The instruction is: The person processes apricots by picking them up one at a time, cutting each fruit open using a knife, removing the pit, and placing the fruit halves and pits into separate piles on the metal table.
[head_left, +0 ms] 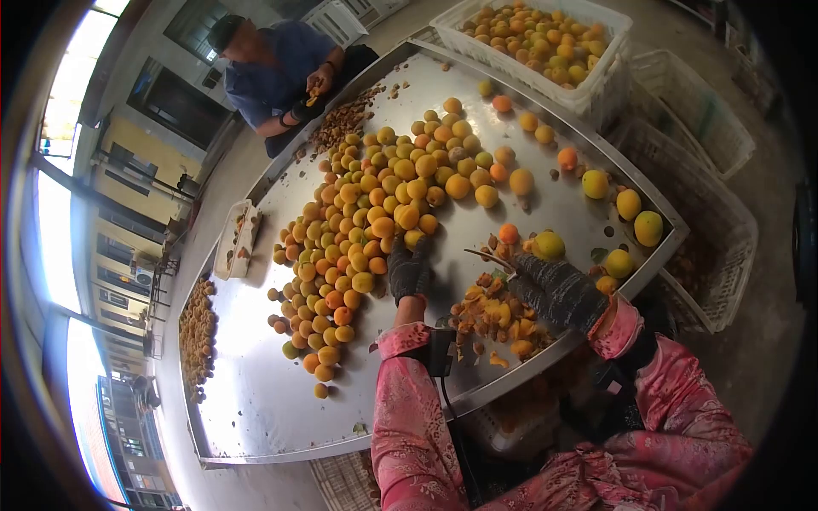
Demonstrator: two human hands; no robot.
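Gloved left hand (411,271) cups down on the near edge of the apricot pile (375,204) mid-table, and I cannot tell whether it grips a fruit; the right hand (555,291) closes around a thin knife (487,255), above scraps (494,315) heaped at the table's (256,400) near edge, likely to keep cutting close by. No writing can be read

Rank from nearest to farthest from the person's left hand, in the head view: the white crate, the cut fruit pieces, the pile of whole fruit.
1. pile of whole fruit: at the fingers of the left hand.
2. cut fruit pieces: just right of it, near edge.
3. white crate: far right corner.
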